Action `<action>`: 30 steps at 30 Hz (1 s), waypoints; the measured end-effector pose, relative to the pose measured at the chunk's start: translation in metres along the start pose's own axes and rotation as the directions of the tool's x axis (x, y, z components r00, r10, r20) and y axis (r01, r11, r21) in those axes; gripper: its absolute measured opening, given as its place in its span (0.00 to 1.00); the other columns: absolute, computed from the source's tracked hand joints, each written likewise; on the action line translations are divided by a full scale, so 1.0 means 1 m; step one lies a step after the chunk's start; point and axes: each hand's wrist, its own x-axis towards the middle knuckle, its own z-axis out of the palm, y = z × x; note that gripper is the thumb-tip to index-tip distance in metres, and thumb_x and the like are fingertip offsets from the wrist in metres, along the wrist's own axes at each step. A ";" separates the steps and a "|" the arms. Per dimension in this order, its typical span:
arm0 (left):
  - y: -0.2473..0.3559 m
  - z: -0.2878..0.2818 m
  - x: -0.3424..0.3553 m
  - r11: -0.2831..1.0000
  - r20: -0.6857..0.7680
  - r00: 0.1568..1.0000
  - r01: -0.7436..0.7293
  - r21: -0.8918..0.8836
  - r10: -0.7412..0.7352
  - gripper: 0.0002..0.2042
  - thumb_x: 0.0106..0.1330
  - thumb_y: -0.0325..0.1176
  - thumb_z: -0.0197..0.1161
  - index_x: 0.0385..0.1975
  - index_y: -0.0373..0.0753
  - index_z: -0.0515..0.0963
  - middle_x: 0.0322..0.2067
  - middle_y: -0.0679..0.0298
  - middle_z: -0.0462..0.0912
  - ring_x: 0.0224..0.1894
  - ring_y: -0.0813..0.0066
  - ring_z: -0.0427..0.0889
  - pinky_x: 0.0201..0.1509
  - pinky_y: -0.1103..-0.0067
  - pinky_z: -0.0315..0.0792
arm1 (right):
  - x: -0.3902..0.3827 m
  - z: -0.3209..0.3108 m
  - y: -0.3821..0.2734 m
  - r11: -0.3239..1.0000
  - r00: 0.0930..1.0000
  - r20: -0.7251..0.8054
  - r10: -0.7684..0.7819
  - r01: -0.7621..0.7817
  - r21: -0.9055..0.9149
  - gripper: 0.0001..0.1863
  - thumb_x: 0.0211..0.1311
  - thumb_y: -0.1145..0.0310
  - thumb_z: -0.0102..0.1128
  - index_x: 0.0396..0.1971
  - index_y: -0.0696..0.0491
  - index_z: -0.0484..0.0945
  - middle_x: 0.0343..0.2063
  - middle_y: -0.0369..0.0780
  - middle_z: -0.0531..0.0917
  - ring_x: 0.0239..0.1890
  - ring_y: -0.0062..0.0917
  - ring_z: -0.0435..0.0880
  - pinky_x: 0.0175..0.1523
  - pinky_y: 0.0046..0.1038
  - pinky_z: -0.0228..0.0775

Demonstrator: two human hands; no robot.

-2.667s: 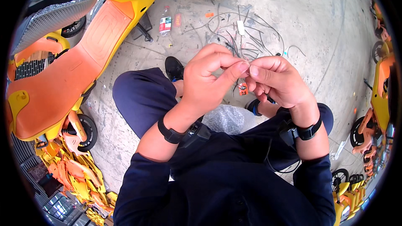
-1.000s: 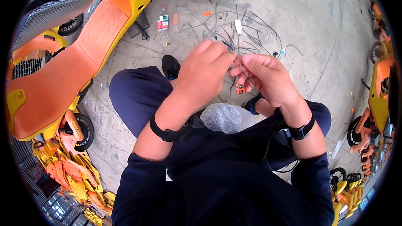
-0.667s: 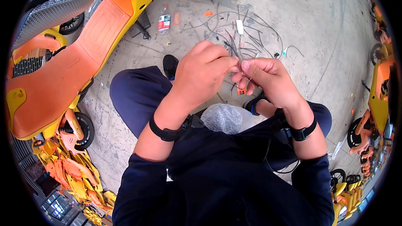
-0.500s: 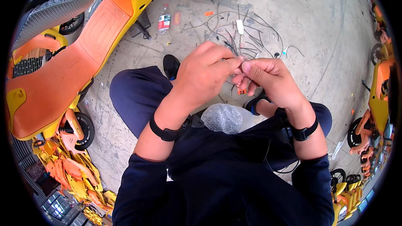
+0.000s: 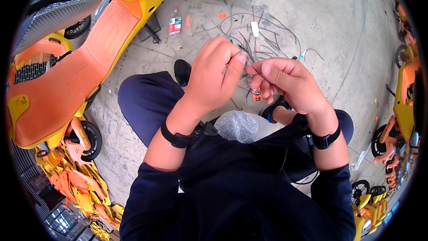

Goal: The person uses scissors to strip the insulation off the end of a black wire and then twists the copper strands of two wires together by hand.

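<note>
Both hands meet above the person's lap, just over a wad of clear bubble wrap (image 5: 240, 126) resting on the dark trousers. The left hand (image 5: 214, 78) is curled nearly closed, thumb and forefinger pinched on a thin grey wire (image 5: 248, 68) that runs across to the right hand (image 5: 285, 82). The right hand is also closed, its thumb pressing the same wire against the forefinger. A small orange connector (image 5: 256, 94) hangs just under the right hand's fingers, above the bubble wrap; whether the fingers touch it cannot be told. Each wrist carries 1 black band. Beyond the hands, well past the bubble wrap, a tangle of loose wires (image 5: 263, 35) lies on the concrete floor (image 5: 339, 31), with a plastic bottle (image 5: 174, 23) to its left. An orange-and-yellow scooter (image 5: 80, 71) stands left of the lap.
</note>
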 end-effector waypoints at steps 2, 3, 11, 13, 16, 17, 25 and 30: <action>-0.001 0.000 0.000 0.999 0.027 0.999 0.029 -0.025 -0.029 0.04 0.62 0.28 0.58 0.28 0.36 0.73 0.24 0.59 0.71 0.25 0.64 0.70 0.30 0.75 0.66 | -0.001 0.002 -0.001 0.999 1.000 -0.009 -0.005 0.004 -0.042 0.14 0.69 0.66 0.49 0.42 0.61 0.78 0.28 0.38 0.82 0.24 0.16 0.77 0.28 0.17 0.70; -0.002 0.001 0.000 0.997 0.054 0.997 0.059 -0.051 -0.057 0.05 0.64 0.29 0.57 0.29 0.35 0.73 0.23 0.60 0.70 0.25 0.66 0.70 0.30 0.75 0.66 | -0.001 0.002 -0.001 0.996 1.000 -0.019 -0.009 0.008 -0.085 0.13 0.69 0.67 0.51 0.41 0.61 0.79 0.27 0.36 0.82 0.23 0.14 0.76 0.27 0.17 0.68; 0.002 0.002 -0.002 0.607 0.283 0.862 0.499 -0.618 -0.421 0.10 0.68 0.36 0.57 0.34 0.34 0.77 0.26 0.69 0.77 0.29 0.84 0.73 0.33 0.84 0.68 | -0.002 0.000 0.000 1.000 1.000 -0.013 0.021 -0.021 -0.016 0.12 0.68 0.65 0.52 0.39 0.59 0.79 0.24 0.34 0.81 0.20 0.12 0.74 0.26 0.16 0.67; 0.001 -0.001 -0.003 0.554 0.318 0.853 0.513 -0.656 -0.413 0.11 0.69 0.37 0.57 0.35 0.34 0.78 0.26 0.69 0.78 0.29 0.85 0.74 0.34 0.85 0.69 | -0.001 0.000 0.000 0.999 0.999 -0.015 0.039 -0.039 0.017 0.13 0.68 0.65 0.52 0.39 0.59 0.79 0.24 0.34 0.81 0.21 0.12 0.75 0.26 0.16 0.67; 0.003 -0.003 -0.002 0.544 0.363 0.827 0.557 -0.627 -0.429 0.09 0.68 0.34 0.58 0.34 0.33 0.79 0.26 0.68 0.78 0.31 0.84 0.75 0.36 0.85 0.71 | 0.001 0.000 -0.001 0.995 0.999 -0.001 0.034 -0.034 0.090 0.14 0.68 0.64 0.51 0.39 0.59 0.79 0.24 0.35 0.82 0.21 0.13 0.76 0.25 0.16 0.68; 0.007 -0.002 -0.001 0.558 0.356 0.836 0.545 -0.626 -0.418 0.08 0.67 0.32 0.59 0.34 0.33 0.79 0.26 0.67 0.79 0.31 0.83 0.76 0.37 0.85 0.71 | 0.001 0.000 0.000 0.995 0.999 -0.006 0.041 -0.041 0.090 0.13 0.68 0.64 0.52 0.39 0.59 0.79 0.25 0.36 0.82 0.20 0.13 0.76 0.24 0.15 0.67; 0.011 -0.001 -0.003 0.667 0.281 0.880 0.474 -0.575 -0.383 0.06 0.64 0.27 0.61 0.35 0.32 0.80 0.29 0.65 0.80 0.32 0.80 0.78 0.38 0.83 0.71 | 0.003 0.000 0.002 0.996 0.999 -0.029 0.035 -0.033 0.084 0.09 0.66 0.68 0.54 0.36 0.57 0.79 0.24 0.35 0.82 0.20 0.12 0.76 0.20 0.12 0.66; 0.012 0.001 -0.006 0.996 0.010 1.000 -0.026 -0.089 0.027 0.13 0.52 0.27 0.68 0.39 0.38 0.82 0.27 0.62 0.78 0.29 0.69 0.78 0.32 0.80 0.71 | 0.004 0.002 0.003 0.993 0.994 -0.102 -0.027 0.038 0.111 0.08 0.64 0.66 0.58 0.34 0.55 0.80 0.23 0.32 0.81 0.20 0.09 0.74 0.22 0.12 0.66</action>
